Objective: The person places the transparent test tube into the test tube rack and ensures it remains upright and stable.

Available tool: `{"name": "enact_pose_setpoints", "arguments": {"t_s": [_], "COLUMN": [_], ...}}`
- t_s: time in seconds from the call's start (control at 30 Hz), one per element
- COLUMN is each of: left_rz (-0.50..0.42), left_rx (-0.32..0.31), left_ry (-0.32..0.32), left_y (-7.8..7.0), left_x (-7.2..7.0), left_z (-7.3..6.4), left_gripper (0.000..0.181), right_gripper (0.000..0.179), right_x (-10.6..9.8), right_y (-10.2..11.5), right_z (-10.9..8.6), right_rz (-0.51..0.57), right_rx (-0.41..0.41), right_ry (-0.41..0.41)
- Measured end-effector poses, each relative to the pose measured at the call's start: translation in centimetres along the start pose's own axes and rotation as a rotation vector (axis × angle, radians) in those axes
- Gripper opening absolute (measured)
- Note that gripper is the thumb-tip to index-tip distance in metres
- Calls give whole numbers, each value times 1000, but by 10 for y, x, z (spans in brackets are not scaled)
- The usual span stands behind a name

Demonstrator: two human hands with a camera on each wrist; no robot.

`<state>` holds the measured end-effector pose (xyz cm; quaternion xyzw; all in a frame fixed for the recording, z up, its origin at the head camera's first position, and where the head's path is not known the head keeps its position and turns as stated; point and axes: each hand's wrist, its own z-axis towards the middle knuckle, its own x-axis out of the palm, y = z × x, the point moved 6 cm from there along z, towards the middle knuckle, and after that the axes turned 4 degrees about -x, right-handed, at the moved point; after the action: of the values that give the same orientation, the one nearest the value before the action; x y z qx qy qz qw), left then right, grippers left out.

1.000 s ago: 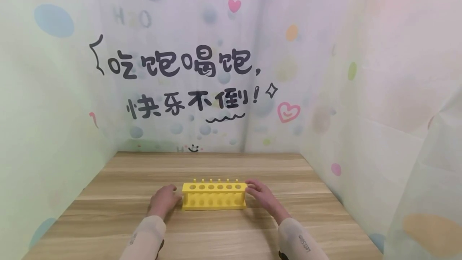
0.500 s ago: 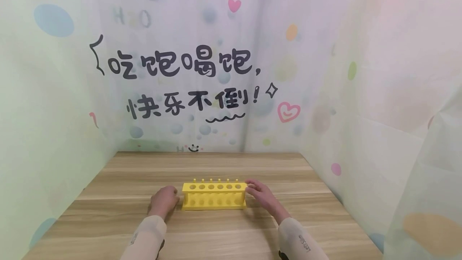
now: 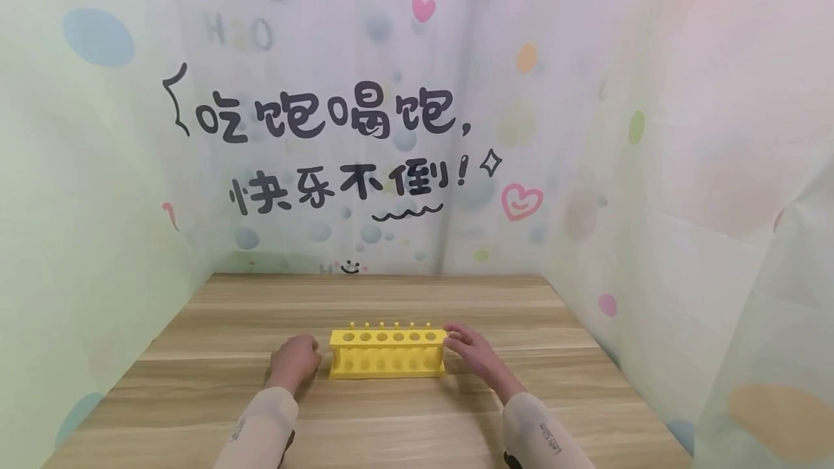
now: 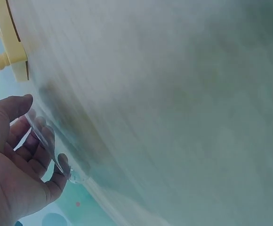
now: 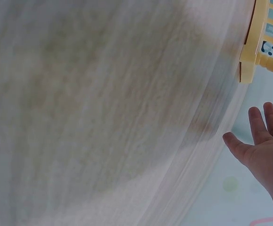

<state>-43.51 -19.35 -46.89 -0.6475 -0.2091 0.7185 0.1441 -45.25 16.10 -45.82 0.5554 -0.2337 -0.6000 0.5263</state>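
Observation:
A yellow test tube rack (image 3: 388, 339) with a row of round holes and several pegs stands upright on the wooden table. To its left, my left hand (image 3: 295, 362) is apart from the rack. In the left wrist view, this hand's fingers curl round a clear test tube (image 4: 46, 136), which shows a rim at its lower end. The tube itself is not discernible in the head view. My right hand (image 3: 474, 353) is at the rack's right end with its fingers straight and spread and nothing held. Whether its fingertips touch the rack I cannot tell.
The wooden table (image 3: 391, 425) runs back to a printed curtain (image 3: 365, 42) with dark lettering. Pale sheets hang along both sides, and the right sheet (image 3: 769, 353) comes close to the table's front right.
The fingers of my left hand have drawn in and back slightly to the left, away from the rack. My right hand and the rack keep their places.

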Motion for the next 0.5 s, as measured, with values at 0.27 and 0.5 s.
{"name": "enact_pose_setpoints", "arguments": {"t_s": [0.27, 0.5], "left_rz": [-57, -46], "left_rx": [-3, 17], "left_ry": [-17, -66], "left_y": [0, 4], "left_x": [-9, -14], "left_z": [-1, 2], "left_gripper": [21, 26], "right_gripper": [33, 33], "right_x": [0, 0], "right_y": [-3, -3], "right_z": [1, 2], "right_rz": [-19, -13], "right_rx": [16, 18], "right_ry": [3, 13]}}
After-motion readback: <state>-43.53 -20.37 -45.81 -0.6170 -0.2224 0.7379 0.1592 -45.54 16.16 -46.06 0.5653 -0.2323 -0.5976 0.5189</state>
